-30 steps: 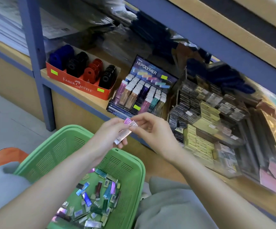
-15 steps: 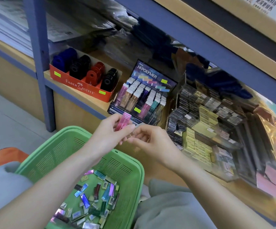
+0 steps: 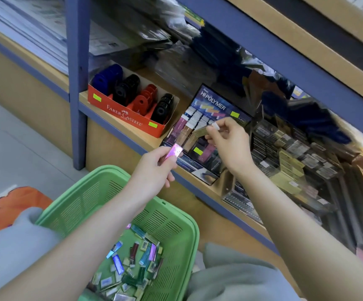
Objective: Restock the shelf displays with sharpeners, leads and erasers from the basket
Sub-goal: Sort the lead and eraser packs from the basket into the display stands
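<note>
Though well short of done, judging by the heap of lead cases (image 3: 130,263) left in the green basket (image 3: 78,205), now feeding the Hi-Polymer display (image 3: 214,105) on the shelf (image 3: 122,129). Pinching a tan lead case (image 3: 199,133) at its white cap in the right grip (image 3: 230,144), with arm stretched forward, just above the display's rows. Clamping a pink lead case (image 3: 173,152) in the left grip (image 3: 154,170), raised between basket and display front.
</note>
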Demonstrator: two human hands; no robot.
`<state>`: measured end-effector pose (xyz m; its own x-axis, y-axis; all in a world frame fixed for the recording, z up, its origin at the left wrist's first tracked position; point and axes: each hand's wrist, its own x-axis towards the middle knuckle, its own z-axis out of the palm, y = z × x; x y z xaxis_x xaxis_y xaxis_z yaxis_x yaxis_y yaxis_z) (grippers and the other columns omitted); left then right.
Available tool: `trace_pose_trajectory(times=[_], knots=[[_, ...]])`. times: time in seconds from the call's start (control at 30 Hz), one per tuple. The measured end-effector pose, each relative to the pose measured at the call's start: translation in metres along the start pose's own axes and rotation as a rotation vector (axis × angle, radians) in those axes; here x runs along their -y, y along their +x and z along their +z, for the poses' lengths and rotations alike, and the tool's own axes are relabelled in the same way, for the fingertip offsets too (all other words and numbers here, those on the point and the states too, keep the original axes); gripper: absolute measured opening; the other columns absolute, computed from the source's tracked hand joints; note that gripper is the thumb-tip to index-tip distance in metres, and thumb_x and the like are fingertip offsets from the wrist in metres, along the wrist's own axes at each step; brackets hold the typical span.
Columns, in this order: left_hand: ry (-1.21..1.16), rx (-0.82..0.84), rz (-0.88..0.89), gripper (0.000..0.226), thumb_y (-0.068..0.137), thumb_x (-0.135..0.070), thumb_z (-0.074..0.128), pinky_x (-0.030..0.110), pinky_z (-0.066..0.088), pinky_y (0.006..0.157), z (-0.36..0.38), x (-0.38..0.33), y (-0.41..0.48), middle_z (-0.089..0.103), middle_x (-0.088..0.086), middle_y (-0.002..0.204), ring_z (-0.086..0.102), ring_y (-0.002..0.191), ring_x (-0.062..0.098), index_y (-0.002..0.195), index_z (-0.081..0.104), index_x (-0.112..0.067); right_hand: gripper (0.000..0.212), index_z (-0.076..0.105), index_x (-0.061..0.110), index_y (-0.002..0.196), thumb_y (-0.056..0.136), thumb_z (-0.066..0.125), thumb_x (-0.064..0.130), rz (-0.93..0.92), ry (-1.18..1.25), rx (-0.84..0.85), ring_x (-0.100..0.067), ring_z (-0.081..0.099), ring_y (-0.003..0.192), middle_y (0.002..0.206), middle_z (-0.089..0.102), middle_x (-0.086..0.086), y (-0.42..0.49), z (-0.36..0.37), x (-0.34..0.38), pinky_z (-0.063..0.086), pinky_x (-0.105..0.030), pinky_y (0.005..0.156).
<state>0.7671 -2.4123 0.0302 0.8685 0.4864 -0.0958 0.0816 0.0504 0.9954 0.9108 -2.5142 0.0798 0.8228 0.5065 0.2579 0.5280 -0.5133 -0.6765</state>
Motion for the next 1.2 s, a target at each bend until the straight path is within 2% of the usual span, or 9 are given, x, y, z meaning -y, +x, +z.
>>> trace_pose_trajectory(times=[0.17, 0.43, 0.6, 0.73, 0.83, 0.97, 1.1, 1.17, 1.2], knots=[[-0.037, -0.022, -0.013, 0.006, 0.097, -0.022, 0.049, 0.026, 0.048, 0.065, -0.004, -0.001, 0.002, 0.065, 0.003, 0.086, 0.053, 0.057, 0.009, 0.096, 0.054, -0.026, 0.006, 0.058, 0.016, 0.088, 0.092, 0.06, 0.02, -0.063, -0.185, 0.056, -0.02, 0.067, 0.081, 0.081, 0.065, -0.004, 0.015, 0.008, -0.005, 0.056, -0.044, 0.08], [-0.101, -0.067, -0.077, 0.008, 0.096, -0.015, 0.049, 0.025, 0.044, 0.062, -0.008, -0.002, 0.006, 0.061, 0.003, 0.081, 0.052, 0.051, 0.006, 0.1, 0.054, -0.02, 0.013, 0.055, 0.017, 0.1, 0.09, 0.063, 0.017, -0.167, -0.405, 0.155, -0.014, 0.055, 0.078, 0.078, 0.054, 0.004, 0.023, 0.01, 0.006, 0.052, -0.034, 0.077], [-0.119, -0.067, -0.057, 0.012, 0.096, -0.015, 0.05, 0.022, 0.046, 0.059, -0.008, -0.004, 0.006, 0.06, 0.0, 0.084, 0.054, 0.049, 0.001, 0.103, 0.057, -0.023, 0.013, 0.061, 0.01, 0.094, 0.086, 0.069, 0.017, -0.254, -0.494, 0.079, -0.019, 0.056, 0.08, 0.091, 0.052, -0.001, 0.023, 0.022, -0.009, 0.052, -0.039, 0.076], [-0.118, -0.057, -0.039, 0.009, 0.094, -0.015, 0.055, 0.015, 0.049, 0.056, -0.012, -0.004, 0.007, 0.064, 0.0, 0.081, 0.055, 0.05, 0.0, 0.099, 0.058, -0.023, 0.011, 0.071, 0.005, 0.094, 0.084, 0.07, 0.01, -0.428, -0.661, 0.026, -0.027, 0.06, 0.071, 0.086, 0.061, -0.009, 0.019, 0.028, -0.014, 0.054, -0.039, 0.06], [-0.12, -0.068, -0.057, 0.007, 0.091, -0.016, 0.06, 0.014, 0.048, 0.055, -0.014, -0.001, 0.008, 0.065, 0.0, 0.077, 0.055, 0.05, 0.001, 0.098, 0.059, -0.019, 0.025, 0.074, 0.006, 0.086, 0.065, 0.078, -0.008, -0.543, -0.803, -0.074, -0.027, 0.06, 0.062, 0.068, 0.063, -0.008, 0.01, 0.03, -0.013, 0.049, -0.029, 0.047], [0.027, -0.081, 0.024, 0.009, 0.089, -0.016, 0.063, 0.009, 0.046, 0.055, -0.018, 0.001, 0.008, 0.063, -0.004, 0.073, 0.053, 0.05, -0.003, 0.09, 0.064, -0.025, 0.043, 0.063, 0.009, 0.118, 0.082, 0.053, -0.013, -0.421, -0.459, 0.029, -0.021, 0.058, 0.096, 0.101, 0.063, -0.003, -0.02, 0.024, 0.001, 0.05, -0.033, 0.075], [0.222, -0.11, 0.091, 0.02, 0.08, -0.017, 0.073, 0.021, 0.05, 0.064, -0.018, 0.003, 0.008, 0.065, -0.002, 0.082, 0.062, 0.067, 0.01, 0.085, 0.058, -0.028, 0.039, 0.057, 0.014, 0.123, 0.087, 0.053, -0.002, -0.325, -0.156, 0.286, 0.001, 0.055, 0.094, 0.11, 0.057, 0.008, -0.06, 0.029, 0.01, 0.044, -0.016, 0.084], [0.227, -0.116, 0.101, 0.027, 0.077, -0.014, 0.076, 0.031, 0.053, 0.072, -0.015, 0.004, 0.005, 0.065, -0.003, 0.083, 0.064, 0.075, 0.015, 0.084, 0.053, -0.027, 0.034, 0.057, 0.015, 0.121, 0.089, 0.059, 0.004, -0.269, -0.082, 0.334, 0.009, 0.055, 0.089, 0.102, 0.06, 0.015, -0.074, 0.033, 0.009, 0.043, -0.008, 0.083], [0.223, -0.113, 0.115, 0.028, 0.077, -0.014, 0.076, 0.028, 0.053, 0.071, -0.013, 0.005, 0.003, 0.065, -0.004, 0.081, 0.063, 0.074, 0.013, 0.084, 0.051, -0.026, 0.032, 0.057, 0.016, 0.119, 0.089, 0.061, 0.006, -0.232, -0.054, 0.339, 0.01, 0.055, 0.086, 0.095, 0.059, 0.019, -0.079, 0.034, 0.008, 0.043, -0.007, 0.08]])
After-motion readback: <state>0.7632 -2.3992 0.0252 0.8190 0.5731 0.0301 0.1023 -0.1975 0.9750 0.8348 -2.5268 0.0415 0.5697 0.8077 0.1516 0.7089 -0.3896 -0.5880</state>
